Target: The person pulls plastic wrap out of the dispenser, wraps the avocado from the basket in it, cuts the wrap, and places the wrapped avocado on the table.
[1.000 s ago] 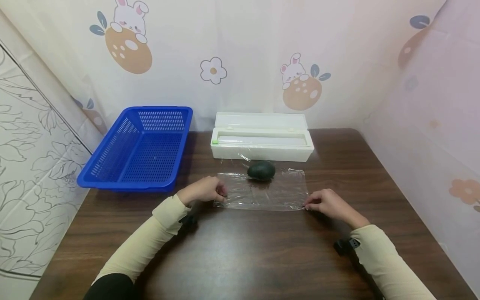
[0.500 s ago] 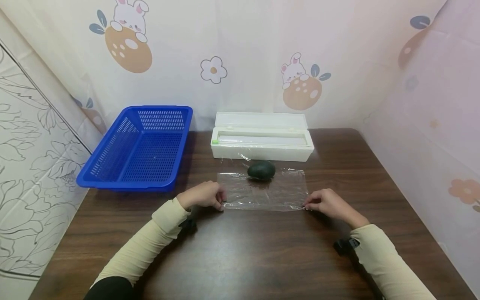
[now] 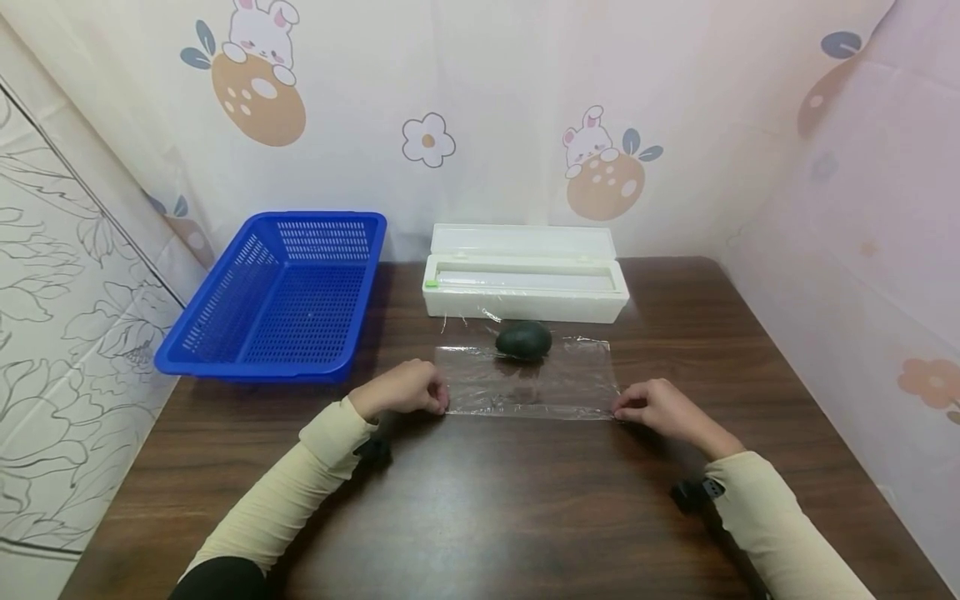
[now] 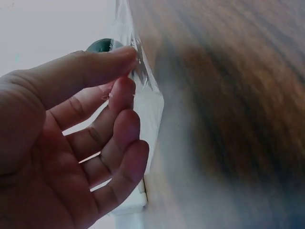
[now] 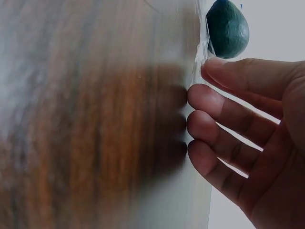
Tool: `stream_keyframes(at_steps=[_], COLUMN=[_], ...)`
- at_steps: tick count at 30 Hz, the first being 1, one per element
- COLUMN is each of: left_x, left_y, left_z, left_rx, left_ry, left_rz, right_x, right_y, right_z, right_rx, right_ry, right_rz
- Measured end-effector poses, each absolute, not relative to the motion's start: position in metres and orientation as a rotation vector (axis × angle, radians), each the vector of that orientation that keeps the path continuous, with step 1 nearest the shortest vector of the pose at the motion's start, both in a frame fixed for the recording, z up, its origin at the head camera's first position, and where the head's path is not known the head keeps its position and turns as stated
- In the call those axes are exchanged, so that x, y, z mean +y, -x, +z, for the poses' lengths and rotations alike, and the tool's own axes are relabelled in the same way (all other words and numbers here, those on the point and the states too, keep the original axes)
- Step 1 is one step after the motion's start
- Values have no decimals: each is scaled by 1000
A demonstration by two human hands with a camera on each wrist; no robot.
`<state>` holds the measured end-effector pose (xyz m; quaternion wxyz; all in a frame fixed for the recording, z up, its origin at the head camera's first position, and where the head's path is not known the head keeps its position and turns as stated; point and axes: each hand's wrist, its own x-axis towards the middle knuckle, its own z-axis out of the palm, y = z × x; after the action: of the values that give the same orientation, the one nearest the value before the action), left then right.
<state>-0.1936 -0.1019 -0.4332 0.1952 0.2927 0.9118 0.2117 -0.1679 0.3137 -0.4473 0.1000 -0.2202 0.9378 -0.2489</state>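
A sheet of clear plastic wrap lies on the table, its far part reaching the white dispenser box. On it, near the far side, rests a dark green avocado, which also shows in the right wrist view. My left hand pinches the wrap's near left corner between thumb and index finger, as the left wrist view shows. At the near right corner, my right hand pinches the film the same way, its other fingertips by the tabletop.
Behind the avocado stands a white plastic-wrap box with its lid raised and a film roll inside. A blue perforated basket sits at the left on the brown wooden table. Patterned curtains hang behind and beside it.
My left hand has shifted slightly at its corner, and the wrap's near edge looks straighter and more taut. The right hand has moved very slightly right. Avocado, box and basket stay put.
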Motion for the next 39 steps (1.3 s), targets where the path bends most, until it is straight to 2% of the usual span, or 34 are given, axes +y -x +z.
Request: stream_keyframes(at_steps=[5,18,39], left_x=[-107,-118,-119], left_y=[194,192,194], left_z=[-431,-421,-418], left_rx=[2547,2633,2664], left_ry=[-805,-953,-830], left_rz=[677,818,1207], right_x=[317,323,322], right_y=[166,156,158], right_z=[-446,-444,-438], right_rx=[2777,2880,3094], right_ry=[630,585,617], right_rz=[-751,-901,-1106])
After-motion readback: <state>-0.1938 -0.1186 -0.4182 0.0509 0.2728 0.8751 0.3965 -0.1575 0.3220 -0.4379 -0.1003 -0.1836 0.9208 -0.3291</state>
